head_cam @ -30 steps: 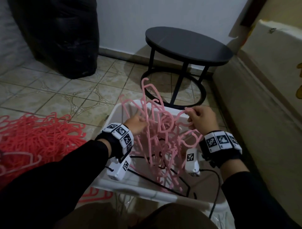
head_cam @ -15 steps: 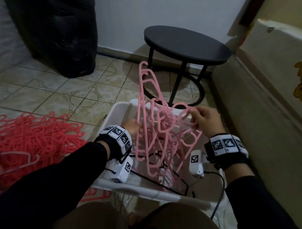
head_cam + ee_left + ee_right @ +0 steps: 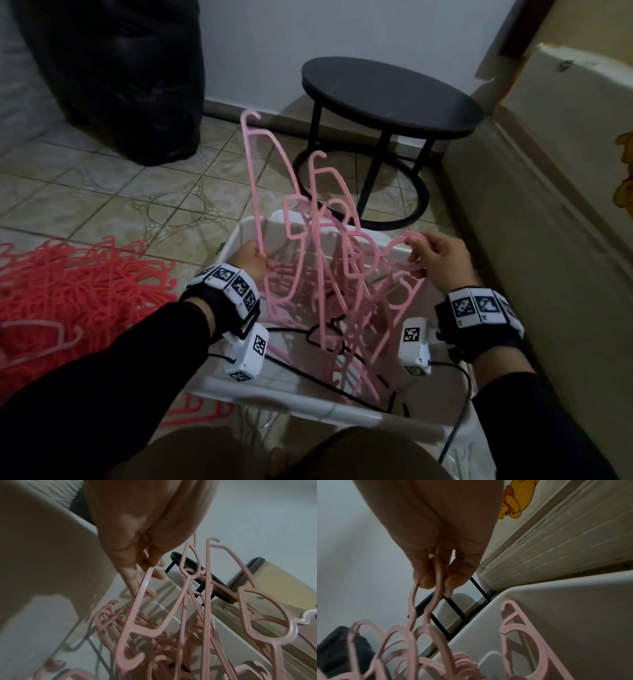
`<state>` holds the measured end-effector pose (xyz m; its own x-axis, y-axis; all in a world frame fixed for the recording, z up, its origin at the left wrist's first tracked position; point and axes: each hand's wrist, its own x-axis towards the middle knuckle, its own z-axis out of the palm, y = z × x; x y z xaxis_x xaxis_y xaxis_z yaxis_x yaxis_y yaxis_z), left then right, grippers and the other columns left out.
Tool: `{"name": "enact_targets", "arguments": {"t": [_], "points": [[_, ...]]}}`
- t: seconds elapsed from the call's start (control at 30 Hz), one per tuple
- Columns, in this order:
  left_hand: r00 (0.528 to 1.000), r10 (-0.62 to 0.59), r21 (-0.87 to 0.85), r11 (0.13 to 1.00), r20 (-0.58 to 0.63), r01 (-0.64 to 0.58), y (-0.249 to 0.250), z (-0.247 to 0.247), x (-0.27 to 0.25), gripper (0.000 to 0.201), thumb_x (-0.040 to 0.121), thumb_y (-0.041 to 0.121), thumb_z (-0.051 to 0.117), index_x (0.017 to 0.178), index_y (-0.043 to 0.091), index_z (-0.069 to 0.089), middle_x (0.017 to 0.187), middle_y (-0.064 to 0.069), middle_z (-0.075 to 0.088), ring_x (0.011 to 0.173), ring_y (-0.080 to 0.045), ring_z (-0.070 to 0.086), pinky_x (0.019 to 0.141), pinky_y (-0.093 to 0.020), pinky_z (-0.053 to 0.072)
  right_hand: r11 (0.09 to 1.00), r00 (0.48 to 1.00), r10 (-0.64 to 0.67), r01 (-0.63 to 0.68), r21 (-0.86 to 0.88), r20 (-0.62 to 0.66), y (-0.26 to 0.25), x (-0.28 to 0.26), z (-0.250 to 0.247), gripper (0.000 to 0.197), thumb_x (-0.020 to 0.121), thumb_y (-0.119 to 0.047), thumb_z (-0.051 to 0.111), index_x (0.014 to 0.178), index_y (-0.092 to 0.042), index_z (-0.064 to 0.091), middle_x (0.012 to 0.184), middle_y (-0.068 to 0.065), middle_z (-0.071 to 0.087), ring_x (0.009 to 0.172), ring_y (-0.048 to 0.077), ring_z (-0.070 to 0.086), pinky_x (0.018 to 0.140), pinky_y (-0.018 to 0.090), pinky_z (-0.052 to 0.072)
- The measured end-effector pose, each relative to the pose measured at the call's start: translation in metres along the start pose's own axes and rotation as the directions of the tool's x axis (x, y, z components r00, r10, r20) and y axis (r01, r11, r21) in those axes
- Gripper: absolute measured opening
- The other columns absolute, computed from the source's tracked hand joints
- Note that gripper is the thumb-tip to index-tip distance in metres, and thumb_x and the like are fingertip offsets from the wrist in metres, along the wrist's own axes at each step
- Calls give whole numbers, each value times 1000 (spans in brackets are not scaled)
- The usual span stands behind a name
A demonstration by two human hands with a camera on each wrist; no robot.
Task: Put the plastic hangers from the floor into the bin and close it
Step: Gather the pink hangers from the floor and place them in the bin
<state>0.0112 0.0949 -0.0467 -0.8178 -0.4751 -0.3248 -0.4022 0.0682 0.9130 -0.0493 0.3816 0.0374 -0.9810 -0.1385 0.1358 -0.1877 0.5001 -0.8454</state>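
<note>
Pinching pink hangers (image 3: 329,260), both hands' fingers (image 3: 426,580) | white bin (image 3: 239,236) | tiled floor (image 3: 113,202) | black stool (image 3: 390,92)

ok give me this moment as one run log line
left hand: grips pink hangers | right hand: pinches a hook of the same bunch | hangers: tangled, partly in white bin | red pile: on floor

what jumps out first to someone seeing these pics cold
The tangle of pale pink hangers standing up out of the white bin at centre, pinched by the left hand at one side and the right hand at the other. Next, the big heap of red hangers on the tiled floor to the left, and the round black table behind the bin.
</note>
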Motion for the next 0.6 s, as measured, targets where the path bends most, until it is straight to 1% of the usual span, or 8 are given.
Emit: {"name": "enact_targets", "arguments": {"t": [0.07, 0.1, 0.2, 0.3, 0.37, 0.47, 0.53, 0.6], "points": [[997, 34, -45, 998, -67, -37, 2, -3, 1, 23, 98, 2, 31, 88, 11, 49, 73, -8, 54, 68, -28, 57, 50, -32, 46, 999, 1000, 22, -22, -37, -10, 5, 4, -1, 13, 94, -20, 55, 92, -15, 68, 67, 7, 61, 54, 20, 59, 50, 28, 52], [993, 45, -62, 997, -111, -53, 3, -5, 2, 24, 97, 2, 32, 84, 14, 47, 73, -6, 54, 70, -28, 57, 51, -31, 46, 998, 1000, 28, -29, -57, -13, 9, 5, -1, 13, 94, -20, 56, 91, -15, 68, 68, 8, 62, 55, 21, 60, 48, 28, 52], [972, 91, -122, 985, -216, -119, 6, -11, 4, 21, 97, 3, 35, 87, 16, 47, 71, -3, 52, 71, -26, 57, 69, -38, 50, 992, 996, 82, -84, -91, -25, 20, 5, -1, 13, 94, -19, 56, 91, -14, 68, 70, 8, 63, 54, 19, 58, 46, 26, 47], [957, 74, -273, 950, -281, -153, 12, -17, 3, 28, 99, 8, 35, 80, 24, 48, 73, -2, 52, 66, -25, 58, 66, -38, 51, 980, 987, 156, -160, -116, -47, 28, 0, 0, 14, 95, -20, 56, 88, -13, 66, 70, 7, 63, 56, 19, 59, 48, 26, 46], [975, 115, -296, 940, -189, -168, 15, -18, -2, 26, 101, 8, 35, 85, 23, 49, 76, -3, 53, 67, -24, 60, 68, -39, 54, 975, 981, 186, -190, -112, -48, 30, -3, 2, 16, 95, -22, 55, 87, -12, 65, 71, 7, 64, 59, 22, 61, 50, 28, 50], [985, 119, -362, 930, 121, -67, 16, -13, -15, 19, 102, 8, 36, 92, 17, 50, 78, -5, 53, 68, -22, 62, 68, -40, 56, 982, 982, 186, -188, -33, -43, 26, -3, 6, 20, 94, -23, 56, 89, -6, 66, 69, 7, 64, 53, 22, 61, 50, 30, 51], [948, 69, -334, 942, 311, 41, 16, -6, -25, 16, 102, 7, 36, 97, 14, 50, 81, -8, 56, 67, -21, 65, 62, -35, 58, 987, 987, 159, -159, 2, -33, 17, -1, 11, 20, 94, -22, 56, 87, -6, 66, 67, 8, 63, 46, 17, 59, 48, 31, 51], [899, 28, -301, 946, 438, 117, 15, 2, -31, 13, 101, 6, 39, 103, 11, 51, 85, -11, 61, 71, -23, 69, 64, -34, 60, 991, 991, 133, -133, 33, 12, 4, 0, 18, 20, 95, -22, 55, 82, -9, 64, 67, 8, 63, 46, 18, 59, 49, 33, 52]]}}
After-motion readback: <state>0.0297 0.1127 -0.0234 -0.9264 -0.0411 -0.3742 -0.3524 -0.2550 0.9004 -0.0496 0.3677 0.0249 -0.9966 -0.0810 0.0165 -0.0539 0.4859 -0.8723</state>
